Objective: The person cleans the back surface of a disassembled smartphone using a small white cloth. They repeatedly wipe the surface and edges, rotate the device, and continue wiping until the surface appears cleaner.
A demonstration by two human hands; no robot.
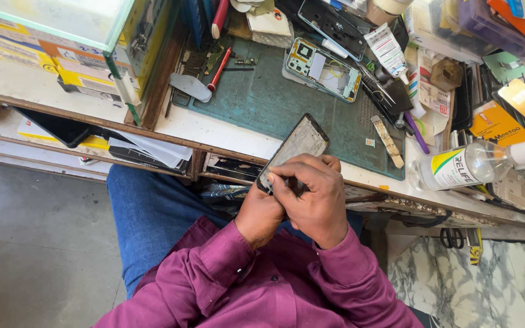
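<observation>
The left hand [261, 212] grips the lower end of a phone frame [296, 147], tilted up over the person's lap at the near edge of the bench [214, 124]. The right hand [317, 197] is closed over the same end, fingertips pinched on a small dark part, though I cannot tell what. This looks like working at the frame's bottom edge; the next move calls for steady, light pressure.
</observation>
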